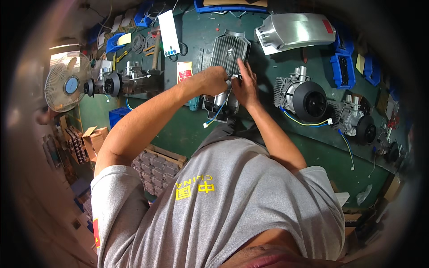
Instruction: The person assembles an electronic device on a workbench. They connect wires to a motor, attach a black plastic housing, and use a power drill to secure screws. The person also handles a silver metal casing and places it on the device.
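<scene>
A silver finned metal motor or heater housing lies on the bench straight ahead of me, its ribbed end pointing away. My left hand is closed in a fist over its near half; whatever the fingers grip is hidden. Along the right side of the same housing rests my right hand, fingers stretched forward and the thumb close to the left hand. Below the hands a blue and yellow wire with a white connector hangs out. A teal-handled tool lies beside the housing, partly covered by my left forearm.
Similar units with black fan wheels stand right and left. A shiny metal cover lies at the back right. Blue parts bins line the right edge. A hammer and scissors lie back left; a fan stands far left.
</scene>
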Motion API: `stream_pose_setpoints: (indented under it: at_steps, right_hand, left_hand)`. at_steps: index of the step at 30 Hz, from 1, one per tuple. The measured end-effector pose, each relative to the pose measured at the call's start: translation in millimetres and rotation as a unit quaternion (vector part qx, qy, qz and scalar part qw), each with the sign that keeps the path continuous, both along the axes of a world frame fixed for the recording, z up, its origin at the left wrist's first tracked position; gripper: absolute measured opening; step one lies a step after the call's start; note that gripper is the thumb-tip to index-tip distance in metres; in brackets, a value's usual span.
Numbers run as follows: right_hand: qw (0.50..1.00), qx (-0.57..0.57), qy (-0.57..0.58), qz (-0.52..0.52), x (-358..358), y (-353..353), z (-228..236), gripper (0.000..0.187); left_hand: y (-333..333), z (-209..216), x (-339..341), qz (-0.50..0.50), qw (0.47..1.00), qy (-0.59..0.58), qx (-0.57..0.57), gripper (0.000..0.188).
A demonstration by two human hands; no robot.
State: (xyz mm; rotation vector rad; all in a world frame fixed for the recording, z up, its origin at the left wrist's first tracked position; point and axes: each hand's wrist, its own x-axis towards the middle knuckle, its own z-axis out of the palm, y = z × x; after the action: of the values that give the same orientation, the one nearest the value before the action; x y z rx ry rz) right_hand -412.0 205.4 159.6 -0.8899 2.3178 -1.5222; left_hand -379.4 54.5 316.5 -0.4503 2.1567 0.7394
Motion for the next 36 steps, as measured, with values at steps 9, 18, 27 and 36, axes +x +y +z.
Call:
stream_pose_setpoints:
  at_steps: [9, 18, 27, 36]
  right_hand:
    - [1.0, 0.008, -0.025, -0.008, -0.2, -0.5, 0.1, 0.07]
    - [1.0, -0.001, -0.012, -0.009, 0.1, -1.9, -2.4, 0.069]
    - [0.999, -0.019, 0.029, 0.002, -1.8, -1.1, -7.1, 0.068]
    - [1.0, -0.011, -0.007, 0.022, 0.2, -4.5, 3.5, 0.069]
  left_hand:
    - [51.6, -19.5, 62.4, 0.102, 0.973, 0.172, -0.116, 0.048]
    - [64.7, -48.9, 93.3, 0.137, 0.966, 0.181, -0.127, 0.055]
    - [46.0, -20.0, 95.6, 0.188, 0.942, 0.276, 0.046, 0.053]
    - [-27.0, -89.3, 184.3, 0.537, 0.774, 0.336, 0.006, 0.027]
